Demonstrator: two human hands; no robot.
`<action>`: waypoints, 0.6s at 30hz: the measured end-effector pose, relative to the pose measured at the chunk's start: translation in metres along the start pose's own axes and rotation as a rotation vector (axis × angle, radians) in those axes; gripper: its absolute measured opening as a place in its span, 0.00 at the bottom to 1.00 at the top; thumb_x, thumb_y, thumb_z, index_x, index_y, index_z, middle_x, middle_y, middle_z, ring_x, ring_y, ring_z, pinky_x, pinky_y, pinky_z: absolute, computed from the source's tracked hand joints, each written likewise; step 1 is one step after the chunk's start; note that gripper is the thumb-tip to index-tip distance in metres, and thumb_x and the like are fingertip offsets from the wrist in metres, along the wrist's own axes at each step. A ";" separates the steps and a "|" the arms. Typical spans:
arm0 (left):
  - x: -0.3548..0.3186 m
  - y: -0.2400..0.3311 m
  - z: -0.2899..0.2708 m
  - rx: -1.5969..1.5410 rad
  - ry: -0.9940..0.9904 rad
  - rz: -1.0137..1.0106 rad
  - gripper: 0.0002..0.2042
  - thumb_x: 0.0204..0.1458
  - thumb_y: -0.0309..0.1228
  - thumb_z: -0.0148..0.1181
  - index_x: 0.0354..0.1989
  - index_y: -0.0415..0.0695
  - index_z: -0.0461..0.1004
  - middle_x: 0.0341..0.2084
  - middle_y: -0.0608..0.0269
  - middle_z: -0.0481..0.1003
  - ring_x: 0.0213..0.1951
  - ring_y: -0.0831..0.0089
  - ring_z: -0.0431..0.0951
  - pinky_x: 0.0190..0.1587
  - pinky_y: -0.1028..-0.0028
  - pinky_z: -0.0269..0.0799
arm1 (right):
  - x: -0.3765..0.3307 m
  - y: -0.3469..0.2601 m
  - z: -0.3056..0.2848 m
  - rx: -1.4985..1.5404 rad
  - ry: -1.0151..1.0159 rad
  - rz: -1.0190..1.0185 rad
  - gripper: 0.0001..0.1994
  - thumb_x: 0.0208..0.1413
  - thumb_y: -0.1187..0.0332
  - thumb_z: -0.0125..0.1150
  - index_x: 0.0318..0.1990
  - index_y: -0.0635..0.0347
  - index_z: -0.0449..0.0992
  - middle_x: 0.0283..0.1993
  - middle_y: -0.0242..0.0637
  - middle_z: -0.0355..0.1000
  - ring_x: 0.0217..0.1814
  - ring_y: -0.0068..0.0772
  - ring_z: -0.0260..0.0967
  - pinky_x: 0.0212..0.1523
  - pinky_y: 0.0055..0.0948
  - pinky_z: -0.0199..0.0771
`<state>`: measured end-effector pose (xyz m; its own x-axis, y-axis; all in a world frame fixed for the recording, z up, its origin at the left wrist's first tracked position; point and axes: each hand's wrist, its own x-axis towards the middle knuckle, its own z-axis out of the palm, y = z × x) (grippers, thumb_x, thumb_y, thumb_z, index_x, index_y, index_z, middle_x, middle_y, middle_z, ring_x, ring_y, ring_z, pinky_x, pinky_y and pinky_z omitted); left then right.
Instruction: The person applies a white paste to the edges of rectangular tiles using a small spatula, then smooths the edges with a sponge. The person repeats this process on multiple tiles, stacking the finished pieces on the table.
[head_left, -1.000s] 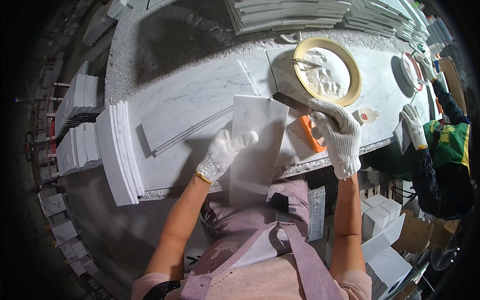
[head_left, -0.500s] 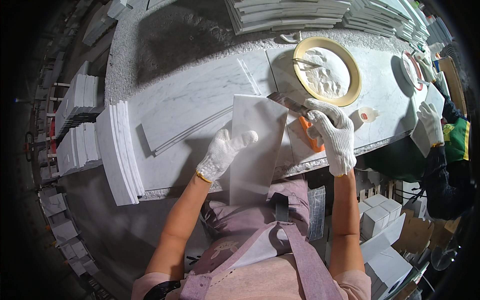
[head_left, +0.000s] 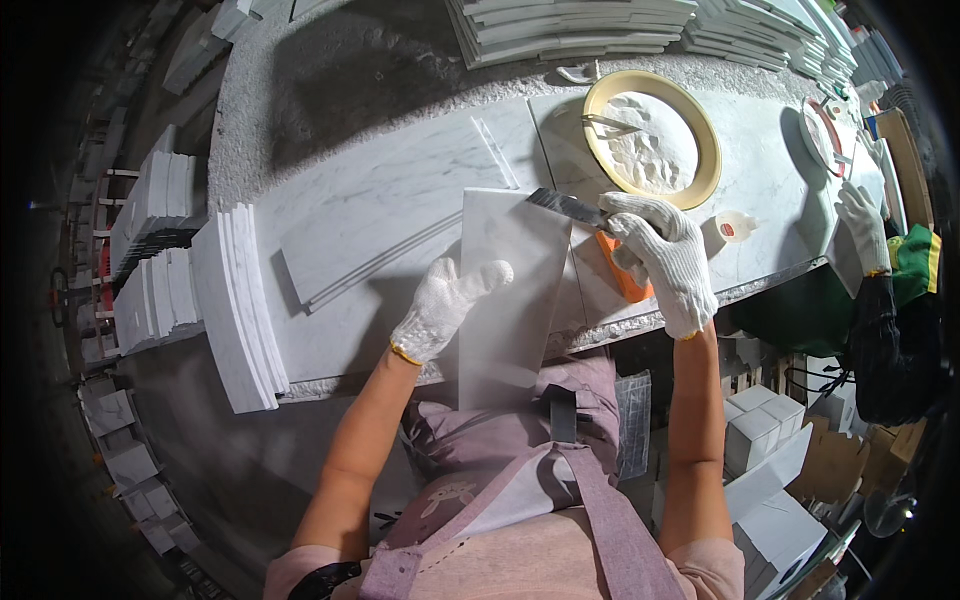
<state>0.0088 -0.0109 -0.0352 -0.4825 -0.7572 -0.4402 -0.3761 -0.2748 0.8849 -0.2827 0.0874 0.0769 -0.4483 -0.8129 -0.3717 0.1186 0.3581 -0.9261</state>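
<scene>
Risk of tipping: marble tile (head_left: pixel 510 290) overhanging table (head_left: pixel 380 180) edge, pinned only by flat, spread left hand (head_left: pixel 445 310), right hand (head_left: pixel 665 260) clamped on scraper (head_left: pixel 572 207) at far corner, hard push possibly sliding it off.

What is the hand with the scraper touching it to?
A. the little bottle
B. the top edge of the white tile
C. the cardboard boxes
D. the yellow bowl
B: the right hand holds the scraper with its blade on the top edge of the tile, which the left hand steadies; the bowl and bottle lie apart from it.
</scene>
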 end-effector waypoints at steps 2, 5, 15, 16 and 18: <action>0.001 0.003 0.001 -0.051 -0.001 0.006 0.15 0.59 0.33 0.73 0.36 0.39 0.70 0.40 0.55 0.81 0.42 0.76 0.79 0.48 0.71 0.79 | 0.002 -0.003 0.002 -0.051 -0.001 -0.005 0.14 0.67 0.69 0.65 0.57 0.62 0.83 0.27 0.24 0.74 0.23 0.11 0.63 0.23 0.14 0.59; 0.000 0.006 0.002 0.064 0.080 0.008 0.24 0.54 0.47 0.77 0.31 0.38 0.72 0.29 0.58 0.77 0.31 0.76 0.71 0.40 0.69 0.75 | -0.003 -0.008 -0.004 -0.008 0.014 0.025 0.14 0.67 0.69 0.64 0.57 0.63 0.83 0.27 0.24 0.74 0.24 0.11 0.64 0.24 0.14 0.58; -0.007 0.040 0.008 0.070 0.002 -0.005 0.17 0.62 0.38 0.72 0.39 0.38 0.71 0.38 0.59 0.80 0.39 0.78 0.78 0.46 0.73 0.78 | -0.008 0.004 -0.051 -0.567 0.514 -0.498 0.10 0.65 0.69 0.65 0.52 0.53 0.86 0.40 0.37 0.83 0.35 0.30 0.81 0.38 0.27 0.79; -0.006 0.044 0.008 0.050 -0.021 -0.018 0.17 0.62 0.38 0.72 0.40 0.38 0.71 0.39 0.59 0.80 0.40 0.78 0.78 0.47 0.73 0.78 | -0.003 0.006 -0.054 -0.682 0.549 -0.489 0.10 0.65 0.68 0.65 0.51 0.52 0.86 0.40 0.38 0.83 0.37 0.34 0.81 0.41 0.30 0.80; -0.004 0.050 0.009 -0.035 -0.051 -0.054 0.16 0.62 0.37 0.72 0.40 0.39 0.71 0.39 0.60 0.80 0.40 0.78 0.78 0.47 0.73 0.78 | 0.008 0.009 -0.057 -0.804 0.578 -0.412 0.10 0.62 0.65 0.64 0.49 0.49 0.86 0.43 0.40 0.83 0.46 0.46 0.80 0.49 0.38 0.79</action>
<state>-0.0151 -0.0167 0.0092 -0.5024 -0.7096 -0.4940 -0.3749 -0.3361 0.8640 -0.3356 0.1106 0.0691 -0.6969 -0.6751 0.2420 -0.6612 0.4743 -0.5812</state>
